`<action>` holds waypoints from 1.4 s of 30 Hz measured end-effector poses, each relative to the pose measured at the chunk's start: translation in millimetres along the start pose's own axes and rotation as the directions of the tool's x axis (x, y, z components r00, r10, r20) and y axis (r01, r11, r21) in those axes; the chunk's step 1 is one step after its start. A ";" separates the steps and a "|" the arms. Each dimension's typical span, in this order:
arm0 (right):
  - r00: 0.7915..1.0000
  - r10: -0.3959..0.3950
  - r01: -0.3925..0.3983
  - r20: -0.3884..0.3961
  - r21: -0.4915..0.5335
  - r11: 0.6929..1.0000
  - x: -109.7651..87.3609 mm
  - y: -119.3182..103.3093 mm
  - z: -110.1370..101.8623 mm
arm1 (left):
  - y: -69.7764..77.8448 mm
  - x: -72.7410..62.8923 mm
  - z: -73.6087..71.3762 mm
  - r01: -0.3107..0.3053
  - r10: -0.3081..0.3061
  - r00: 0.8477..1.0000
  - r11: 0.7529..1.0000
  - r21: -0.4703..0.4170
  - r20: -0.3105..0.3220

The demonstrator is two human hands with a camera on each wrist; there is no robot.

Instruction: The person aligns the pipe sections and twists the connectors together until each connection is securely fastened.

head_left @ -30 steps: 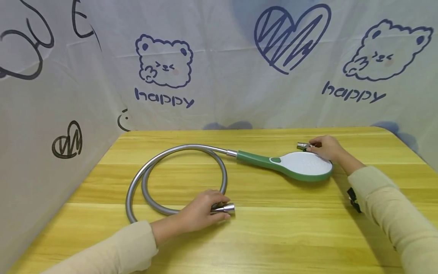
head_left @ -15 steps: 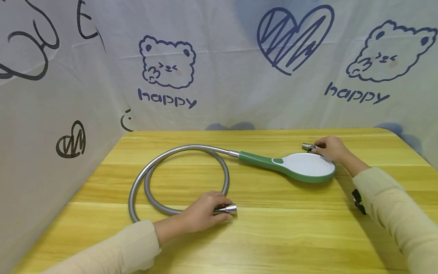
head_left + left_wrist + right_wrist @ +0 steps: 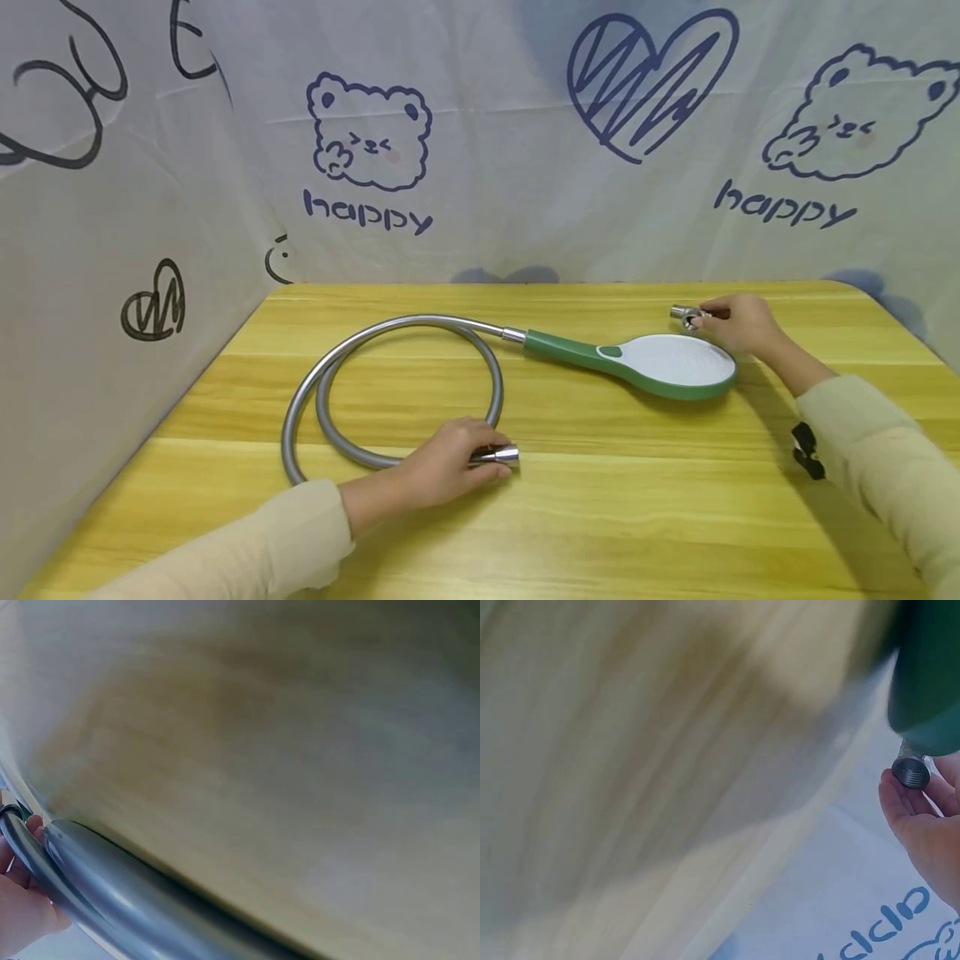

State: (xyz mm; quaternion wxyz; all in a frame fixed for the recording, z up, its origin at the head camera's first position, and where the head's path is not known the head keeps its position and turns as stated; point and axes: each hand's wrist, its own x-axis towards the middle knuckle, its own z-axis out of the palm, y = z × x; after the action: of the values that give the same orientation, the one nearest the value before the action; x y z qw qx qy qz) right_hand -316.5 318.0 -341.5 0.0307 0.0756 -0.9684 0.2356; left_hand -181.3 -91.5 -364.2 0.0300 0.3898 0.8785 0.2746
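Note:
My left hand [image 3: 442,467] grips the end of a grey shower hose [image 3: 294,400] just behind its chrome connector [image 3: 506,455]. In the left wrist view the hose [image 3: 135,885] runs large along the lower edge beside the fingers. The hose loops round to a green shower head [image 3: 675,367] with a white face, lying face up. Behind it, my right hand [image 3: 738,323] pinches a small chrome pipe fitting [image 3: 684,315] between thumb and fingers. The right wrist view shows the fitting's threaded opening [image 3: 912,772] below the green shower head [image 3: 934,682].
A yellow wood-grain table [image 3: 585,517] bears everything. White cloth [image 3: 495,167] with bear and heart drawings hangs behind it and along the left side. A black strap [image 3: 807,450] shows below the right sleeve [image 3: 870,425].
My right hand has drawn the chrome fitting slightly to the right and turned it, so more of its opening shows. My left hand and the hose stay put; the head view has shifted slightly.

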 end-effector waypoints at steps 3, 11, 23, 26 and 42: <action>1.000 -0.001 0.001 -0.012 0.010 1.000 -2.9 -3.8 -3.9 | 0.0 0.4 -0.8 0.003 -0.003 1.000 1.000 -0.001 0.004; 1.000 0.000 0.001 -0.026 0.039 0.999 -12.4 -14.2 -13.1 | 0.9 0.2 -1.4 -0.005 0.005 1.000 1.000 0.001 -0.001; 0.995 -0.058 0.065 -0.084 0.074 0.995 -26.8 -29.6 -13.1 | 1.9 1.8 -0.5 -0.006 0.006 1.000 1.000 -0.002 -0.009; 0.991 -0.094 0.102 -0.098 0.082 0.991 -30.5 -34.4 -11.9 | 2.6 1.9 -1.6 -0.002 0.002 1.000 1.000 -0.008 -0.006; 0.966 -0.228 0.247 -0.118 0.178 0.953 -51.1 -66.3 8.7 | 3.8 0.4 -1.1 0.006 -0.006 1.000 1.000 0.007 0.001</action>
State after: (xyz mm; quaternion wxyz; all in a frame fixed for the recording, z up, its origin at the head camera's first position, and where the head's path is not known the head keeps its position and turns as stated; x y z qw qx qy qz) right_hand -255.5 262.6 -324.1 0.0979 0.1828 -0.9226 0.3252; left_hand -179.3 -89.7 -361.3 0.0297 0.3874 0.8807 0.2711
